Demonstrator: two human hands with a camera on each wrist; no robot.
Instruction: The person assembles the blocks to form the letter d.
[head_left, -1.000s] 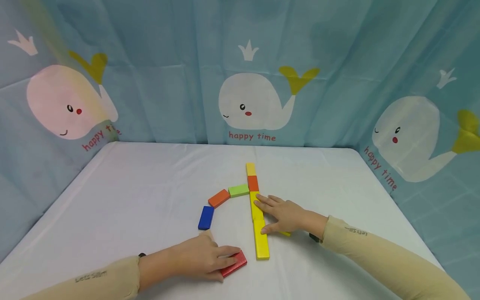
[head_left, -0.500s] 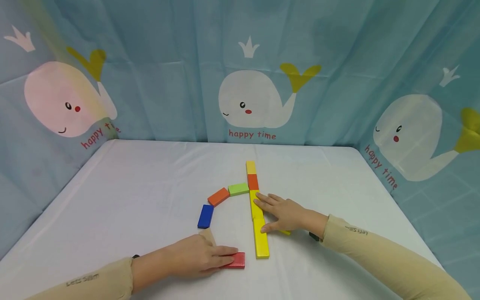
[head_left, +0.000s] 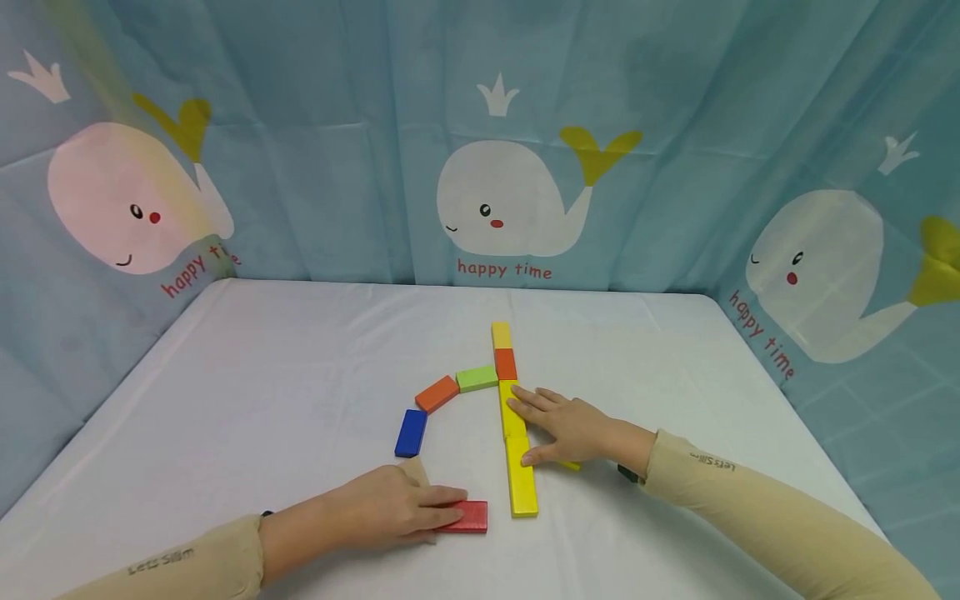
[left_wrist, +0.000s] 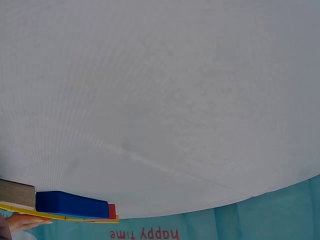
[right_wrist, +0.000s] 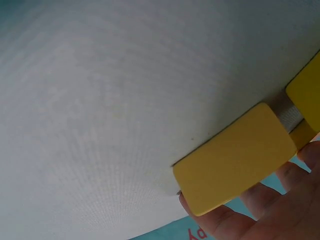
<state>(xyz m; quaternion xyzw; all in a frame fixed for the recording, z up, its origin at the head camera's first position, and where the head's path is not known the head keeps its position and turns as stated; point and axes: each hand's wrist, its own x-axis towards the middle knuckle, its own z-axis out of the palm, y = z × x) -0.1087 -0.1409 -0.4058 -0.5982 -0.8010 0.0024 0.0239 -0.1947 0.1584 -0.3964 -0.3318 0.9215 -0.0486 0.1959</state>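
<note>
My left hand (head_left: 386,510) holds a red block (head_left: 471,517) flat on the table, two fingers over its left end and the thumb at its near side. Just beyond this hand lies a plain wooden block (head_left: 415,469), partly covered. My right hand (head_left: 572,429) rests with spread fingers on two long yellow blocks (head_left: 522,493) placed end to end. Under its palm side another yellow block (head_left: 572,466) peeks out; the right wrist view shows a yellow block (right_wrist: 235,160) close in front of the fingers.
From the wooden block, a blue block (head_left: 410,432), an orange block (head_left: 437,393) and a green block (head_left: 477,378) curve up to the column. A red-orange block (head_left: 506,364) and a pale yellow block (head_left: 502,335) top it. Whale-print curtains (head_left: 330,200) border the white table (head_left: 300,358).
The left hand has turned the red block from slanted to nearly level and shifted it slightly left. The right hand has stayed on the yellow blocks.
</note>
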